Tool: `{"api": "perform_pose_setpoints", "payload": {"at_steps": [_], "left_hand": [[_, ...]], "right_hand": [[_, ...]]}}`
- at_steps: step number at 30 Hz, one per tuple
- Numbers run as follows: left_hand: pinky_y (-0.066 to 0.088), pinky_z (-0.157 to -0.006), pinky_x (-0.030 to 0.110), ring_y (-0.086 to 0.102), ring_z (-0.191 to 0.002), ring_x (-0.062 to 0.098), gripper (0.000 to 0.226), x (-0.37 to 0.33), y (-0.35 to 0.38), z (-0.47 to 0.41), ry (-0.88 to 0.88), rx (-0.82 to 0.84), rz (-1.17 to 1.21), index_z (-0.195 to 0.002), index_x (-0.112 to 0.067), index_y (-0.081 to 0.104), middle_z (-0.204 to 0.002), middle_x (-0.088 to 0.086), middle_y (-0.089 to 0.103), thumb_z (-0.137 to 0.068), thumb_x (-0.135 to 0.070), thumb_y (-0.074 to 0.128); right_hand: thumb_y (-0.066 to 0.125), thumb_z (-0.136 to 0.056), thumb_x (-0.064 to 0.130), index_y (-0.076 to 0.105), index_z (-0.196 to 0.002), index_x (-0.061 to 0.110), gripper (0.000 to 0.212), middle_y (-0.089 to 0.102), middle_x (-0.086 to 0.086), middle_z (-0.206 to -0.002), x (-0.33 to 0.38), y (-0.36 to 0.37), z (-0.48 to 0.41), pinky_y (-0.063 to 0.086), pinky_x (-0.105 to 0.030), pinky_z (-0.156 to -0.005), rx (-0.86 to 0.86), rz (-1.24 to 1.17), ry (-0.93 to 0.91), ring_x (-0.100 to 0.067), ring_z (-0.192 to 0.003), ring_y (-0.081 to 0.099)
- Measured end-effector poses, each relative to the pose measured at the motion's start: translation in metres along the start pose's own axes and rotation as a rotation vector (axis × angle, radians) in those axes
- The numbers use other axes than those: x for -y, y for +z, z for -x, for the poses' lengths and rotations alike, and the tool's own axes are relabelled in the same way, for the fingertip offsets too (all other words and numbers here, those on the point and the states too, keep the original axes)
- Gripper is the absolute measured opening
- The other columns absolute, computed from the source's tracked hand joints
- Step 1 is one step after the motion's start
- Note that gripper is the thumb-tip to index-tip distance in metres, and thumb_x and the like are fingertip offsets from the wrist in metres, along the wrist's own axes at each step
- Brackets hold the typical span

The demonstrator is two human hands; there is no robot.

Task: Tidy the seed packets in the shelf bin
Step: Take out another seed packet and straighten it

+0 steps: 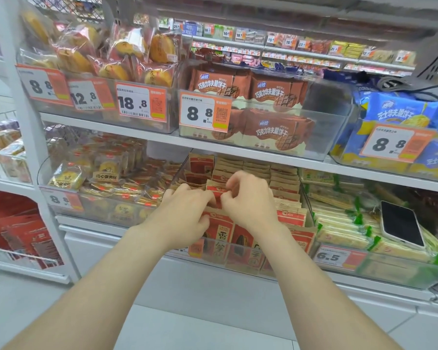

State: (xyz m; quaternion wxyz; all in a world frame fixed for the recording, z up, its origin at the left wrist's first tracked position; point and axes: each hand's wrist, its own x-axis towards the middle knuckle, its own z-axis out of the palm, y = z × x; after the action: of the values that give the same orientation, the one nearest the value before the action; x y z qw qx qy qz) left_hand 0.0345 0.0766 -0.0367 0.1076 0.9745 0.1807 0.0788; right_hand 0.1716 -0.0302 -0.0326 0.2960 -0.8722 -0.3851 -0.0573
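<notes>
Head view: both arms reach into the clear bin [240, 258] at lower centre of the frame, on the lower shelf, where the seed packets [286, 188] stand on edge in tight files running front to back. The right hand [248, 198] is curled, its fingertips pinching the top edge of a red packet [216, 190] that stands raised in the middle of the bin. The left hand [185, 210] is also curled, fingers hooked over the tops of packets at the left front and thumb against a front one. How firmly it grips is hidden by its own knuckles.

The likely trouble is a knock-on collapse. The files lean on one another, so pulling one packet up or sideways could tip its neighbours flat, or push the loose ones at the left into a worse muddle. A hard tug might also drag a front packet over the low front wall and onto the floor. A wide swing of the right elbow could nudge the phone [402, 223], which lies loose on the green-edged packs in the next bin to the right, near its front.

Count: two hands, one seed bin, one phone, one red packet in hand. The seed packets are dozens, too overlapped to count, with about three faces showing at the front
</notes>
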Motion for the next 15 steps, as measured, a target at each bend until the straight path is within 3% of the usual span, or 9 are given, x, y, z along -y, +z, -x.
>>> {"api": "perform_pose_setpoints", "payload": {"at_steps": [2,4,9,13,15], "left_hand": [[0.035,-0.111,0.051,0.045,-0.12,0.023,0.034,0.001,0.0,0.0,0.003,-0.001,-0.011,-0.138,-0.035,0.059,-0.125,-0.013,0.065,-0.106,-0.026,0.051],[0.034,-0.11,0.05,0.046,-0.122,0.024,0.036,0.001,-0.001,0.0,0.001,0.002,-0.02,-0.141,-0.036,0.06,-0.128,-0.011,0.065,-0.107,-0.029,0.05],[0.036,-0.11,0.051,0.047,-0.122,0.025,0.033,0.002,0.002,0.0,0.004,-0.023,0.032,-0.137,-0.04,0.066,-0.122,-0.013,0.069,-0.109,-0.038,0.049],[0.036,-0.115,0.054,0.047,-0.128,0.024,0.029,0.005,0.0,0.0,0.01,-0.084,0.089,-0.131,-0.046,0.073,-0.123,-0.021,0.073,-0.107,-0.043,0.057],[0.041,-0.115,0.056,0.056,-0.121,0.021,0.026,0.008,-0.001,-0.001,0.017,-0.108,0.133,-0.122,-0.048,0.077,-0.112,-0.026,0.076,-0.103,-0.048,0.059]], "right_hand": [[0.066,-0.089,0.022,0.064,-0.125,0.029,0.037,0.062,0.002,-0.114,0.0,0.001,-0.005,0.054,-0.049,-0.097,-0.086,-0.086,0.042,-0.026,-0.105,0.064],[0.069,-0.089,0.021,0.062,-0.138,0.03,0.05,0.059,-0.001,-0.128,0.001,0.003,-0.01,0.049,-0.048,-0.105,-0.052,-0.056,0.094,-0.029,-0.119,0.061],[0.074,-0.089,0.028,0.076,-0.116,0.034,0.028,0.074,0.003,-0.108,-0.002,0.007,-0.02,0.039,-0.046,-0.106,0.04,0.02,0.213,-0.031,-0.123,0.059],[0.074,-0.094,0.026,0.081,-0.103,0.033,0.013,0.075,0.006,-0.107,-0.01,0.004,-0.023,0.04,-0.047,-0.107,0.026,0.058,0.114,-0.03,-0.12,0.061],[0.073,-0.098,0.021,0.082,-0.105,0.03,0.014,0.077,0.004,-0.11,-0.011,0.001,-0.022,0.045,-0.047,-0.11,-0.02,0.035,0.037,-0.028,-0.118,0.064]]}}
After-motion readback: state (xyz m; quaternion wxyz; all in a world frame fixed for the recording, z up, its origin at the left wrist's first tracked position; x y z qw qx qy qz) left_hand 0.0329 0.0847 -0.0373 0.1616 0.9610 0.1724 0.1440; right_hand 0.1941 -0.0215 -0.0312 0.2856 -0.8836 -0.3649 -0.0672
